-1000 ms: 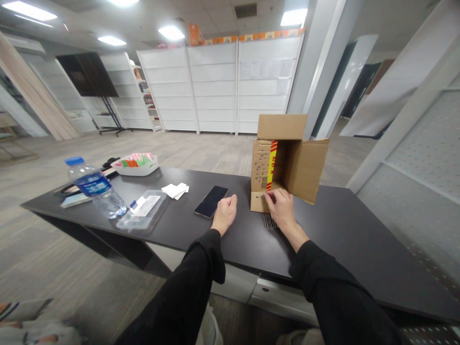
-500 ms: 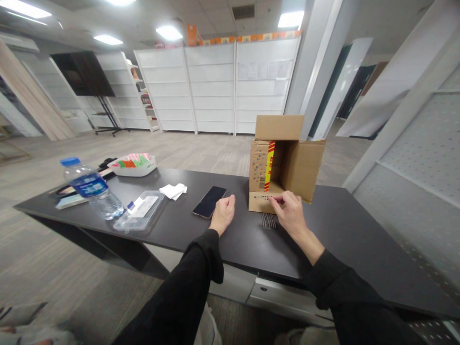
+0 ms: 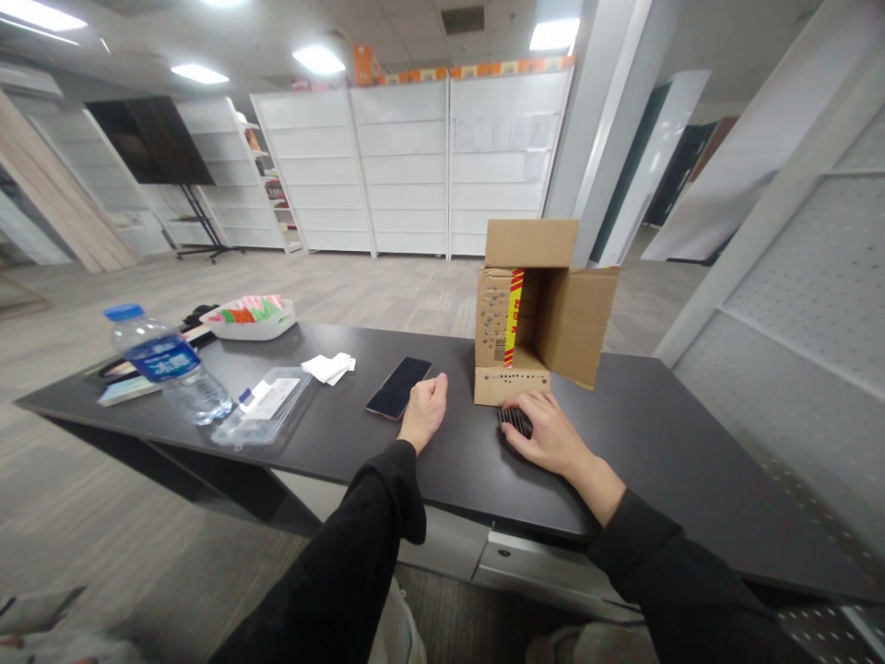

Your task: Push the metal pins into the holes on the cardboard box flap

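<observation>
My right hand (image 3: 546, 432) is low over the table, thumb and forefinger apart around a row of slim metal pins (image 3: 510, 420), like screws or nails. Whether the fingertips touch them I cannot tell. Just behind the pins stands an open cardboard box (image 3: 577, 323) on its side, its front flap (image 3: 492, 392) hanging down with a row of small dark holes or heads. My left hand (image 3: 424, 410) is closed in a fist beside the black phone (image 3: 398, 387); what it holds, if anything, is hidden.
On the left are a water bottle (image 3: 166, 364), a clear plastic case (image 3: 259, 426), folded white tissue (image 3: 329, 369) and a white basket (image 3: 253, 330) with colourful contents. The dark table's (image 3: 664, 461) right edge lies near a perforated partition (image 3: 795, 304).
My right hand has come down from the box's front flap to the row of metal pins, and its fingers have spread. My left fist stays by the phone. The view shifts slightly.
</observation>
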Demonstrator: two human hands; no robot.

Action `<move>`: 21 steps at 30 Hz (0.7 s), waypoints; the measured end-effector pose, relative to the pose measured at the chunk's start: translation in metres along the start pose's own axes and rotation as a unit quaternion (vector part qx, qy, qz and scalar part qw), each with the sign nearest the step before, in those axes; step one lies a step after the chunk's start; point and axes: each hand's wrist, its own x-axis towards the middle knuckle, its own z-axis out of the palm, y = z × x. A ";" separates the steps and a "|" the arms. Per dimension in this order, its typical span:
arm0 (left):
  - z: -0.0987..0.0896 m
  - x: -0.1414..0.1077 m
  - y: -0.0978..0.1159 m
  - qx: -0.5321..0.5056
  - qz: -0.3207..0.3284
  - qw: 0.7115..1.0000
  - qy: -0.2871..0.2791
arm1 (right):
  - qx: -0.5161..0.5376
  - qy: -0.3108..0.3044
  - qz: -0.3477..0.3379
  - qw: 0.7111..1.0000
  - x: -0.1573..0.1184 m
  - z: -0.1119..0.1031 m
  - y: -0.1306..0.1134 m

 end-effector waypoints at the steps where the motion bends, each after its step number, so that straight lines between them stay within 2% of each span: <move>1: 0.000 0.000 0.000 -0.001 0.000 1.000 0.000 | -0.004 -0.017 -0.006 1.000 0.000 0.000 -0.002; 4: 0.000 0.000 0.000 -0.005 0.000 1.000 0.000 | -0.010 -0.040 -0.008 0.999 0.000 0.000 -0.005; 21: 0.000 0.001 0.000 -0.004 0.000 1.000 0.004 | -0.012 -0.058 -0.008 0.998 0.000 0.002 -0.003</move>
